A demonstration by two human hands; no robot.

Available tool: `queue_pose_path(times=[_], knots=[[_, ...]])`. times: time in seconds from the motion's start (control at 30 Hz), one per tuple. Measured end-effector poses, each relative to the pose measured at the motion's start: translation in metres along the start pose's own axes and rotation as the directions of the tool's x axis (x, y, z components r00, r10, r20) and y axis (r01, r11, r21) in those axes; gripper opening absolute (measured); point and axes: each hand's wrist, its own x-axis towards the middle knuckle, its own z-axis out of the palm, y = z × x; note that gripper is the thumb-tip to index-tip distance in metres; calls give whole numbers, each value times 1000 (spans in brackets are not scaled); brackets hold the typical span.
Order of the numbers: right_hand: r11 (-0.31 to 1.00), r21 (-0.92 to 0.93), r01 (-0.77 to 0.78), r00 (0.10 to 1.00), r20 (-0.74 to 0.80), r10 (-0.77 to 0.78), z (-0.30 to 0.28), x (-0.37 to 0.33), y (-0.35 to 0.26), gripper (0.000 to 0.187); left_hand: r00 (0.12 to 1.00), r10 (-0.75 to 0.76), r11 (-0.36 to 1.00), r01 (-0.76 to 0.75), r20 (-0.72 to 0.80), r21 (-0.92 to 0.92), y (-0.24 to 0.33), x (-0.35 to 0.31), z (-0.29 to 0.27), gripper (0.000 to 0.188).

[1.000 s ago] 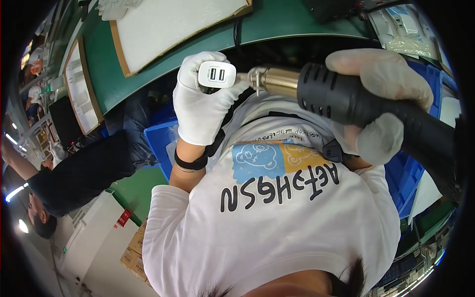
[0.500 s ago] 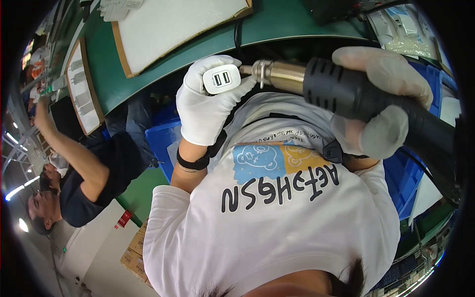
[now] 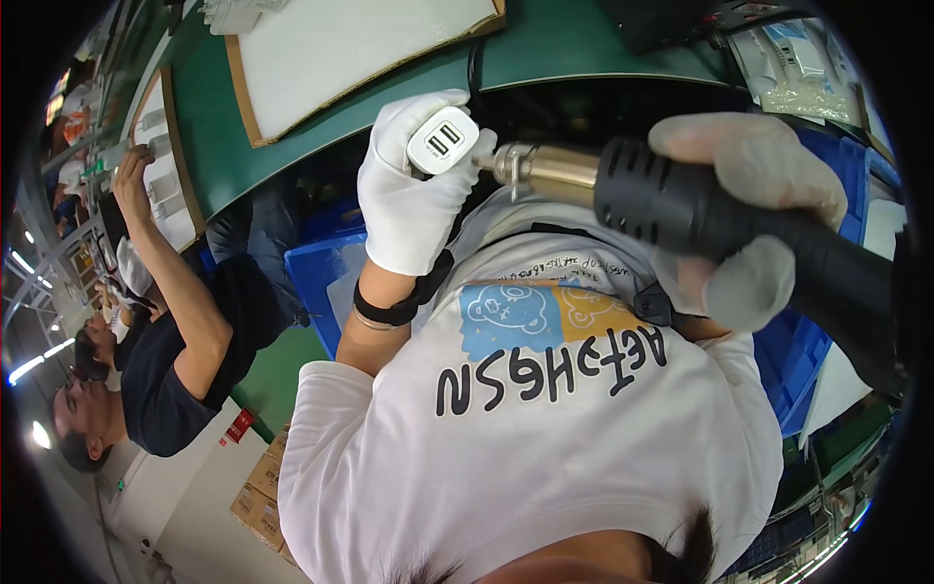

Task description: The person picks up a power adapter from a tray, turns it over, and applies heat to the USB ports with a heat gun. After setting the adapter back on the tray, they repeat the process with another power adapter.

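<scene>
My left hand (image 3: pixel 409 214), in a white glove, is closed around a small white USB charger (image 3: pixel 429 156). The charger's face with two dark ports is turned up toward me. In my right hand (image 3: pixel 778 165), also gloved, is a hot air gun (image 3: pixel 671 195) with a black ribbed grip and a brass-coloured metal barrel. Its narrow nozzle points left at the charger's side, close to my left fingertips. Whether the nozzle touches the glove or the charger, I cannot tell.
A green workbench (image 3: pixel 574 44) runs ahead, bearing a white board (image 3: pixel 360 58) with cardboard edges. Blue bins (image 3: pixel 316 282) stand at either side of me. Clear bags (image 3: pixel 798 73) lie at the far right. At the left, a co-worker (image 3: pixel 195 360) reaches toward a tray of white parts.
My left hand has turned the charger, so its ports now slant, and shifted it slightly up. The nozzle has dipped a little. The co-worker's arm has moved toward the tray.
</scene>
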Motion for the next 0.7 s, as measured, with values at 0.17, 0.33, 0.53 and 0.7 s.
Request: queue_pose_path(times=[0.17,0.33,0.53,0.7], knots=[[999,1,-52,997,-62,52,9,1,-6,51,999,-48,997,47,-21,-68,-5,3,-2,39],[994,4,-109,990,-95,108,18,25,-11,54,994,-104,969,90,-47,-231,15,16,-5,37],[986,-168,-21,967,-252,-23,-8,32,0,58,983,-182,952,173,-13,-253,27,19,-3,35],[991,41,131,969,-215,-120,-14,17,-4,51,993,-115,981,115,12,-155,23,4,2,35]])
